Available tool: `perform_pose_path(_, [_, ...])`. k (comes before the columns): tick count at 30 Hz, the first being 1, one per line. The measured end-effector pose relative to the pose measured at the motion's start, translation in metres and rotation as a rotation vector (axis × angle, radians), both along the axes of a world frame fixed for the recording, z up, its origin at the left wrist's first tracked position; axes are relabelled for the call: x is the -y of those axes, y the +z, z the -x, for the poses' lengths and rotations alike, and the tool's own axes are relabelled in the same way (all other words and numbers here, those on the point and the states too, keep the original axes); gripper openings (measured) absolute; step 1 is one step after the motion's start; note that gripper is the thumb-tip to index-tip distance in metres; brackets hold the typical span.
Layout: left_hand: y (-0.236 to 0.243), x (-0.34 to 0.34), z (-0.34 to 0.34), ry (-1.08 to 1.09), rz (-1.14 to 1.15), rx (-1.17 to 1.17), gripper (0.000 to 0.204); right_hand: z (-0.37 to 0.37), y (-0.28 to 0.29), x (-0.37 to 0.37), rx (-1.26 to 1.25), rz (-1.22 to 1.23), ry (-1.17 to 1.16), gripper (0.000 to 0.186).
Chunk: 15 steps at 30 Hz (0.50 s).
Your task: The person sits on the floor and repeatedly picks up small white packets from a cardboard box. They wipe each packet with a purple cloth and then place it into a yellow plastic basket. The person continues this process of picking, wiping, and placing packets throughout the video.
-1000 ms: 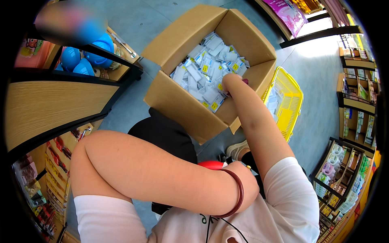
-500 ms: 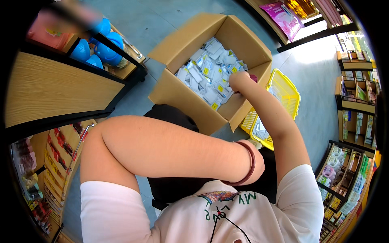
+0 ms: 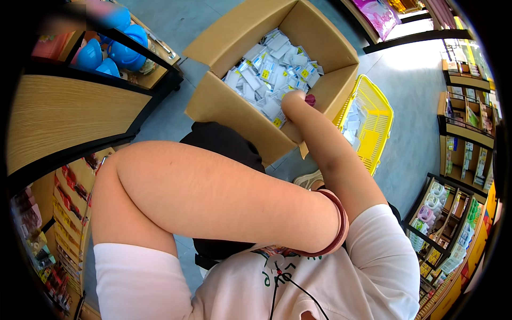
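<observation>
My right hand reaches down into a large cardboard box, at the near right of a heap of small white flat pieces. Blue print and yellow patches show on several pieces. Its fingers are hidden, so I cannot tell whether it holds any. A dark red band sits beside the hand. My left forearm crosses my body to the right, with a dark red bracelet at the wrist. My left hand is mostly hidden past the bracelet, fingers unseen.
A yellow plastic basket stands right of the box, with white pieces inside. A wooden shelf unit with blue bowl-like items stands at left. Stocked shelves line the right. A shoe shows below the basket.
My right hand has shifted left and slightly down in the picture, still inside the box. The left forearm has come lower, and more of the basket now shows. The view has moved a little.
</observation>
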<state>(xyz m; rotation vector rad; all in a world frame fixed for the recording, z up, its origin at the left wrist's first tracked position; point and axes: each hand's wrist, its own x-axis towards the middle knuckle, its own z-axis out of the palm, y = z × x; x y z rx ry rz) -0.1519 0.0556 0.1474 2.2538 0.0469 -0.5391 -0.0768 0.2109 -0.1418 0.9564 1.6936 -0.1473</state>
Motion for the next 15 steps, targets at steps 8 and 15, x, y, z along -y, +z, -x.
perform_pose_path(8, [-0.021,0.008,-0.011,-0.035,0.062,-0.079,0.038,-0.004,-0.047,-0.013,0.14,-0.012,-0.018,0.064])
perform_pose_path(15, [0.002,-0.009,0.016,0.051,0.062,-0.059,0.033,0.023,0.006,0.006,0.067,0.114,0.175,0.043])
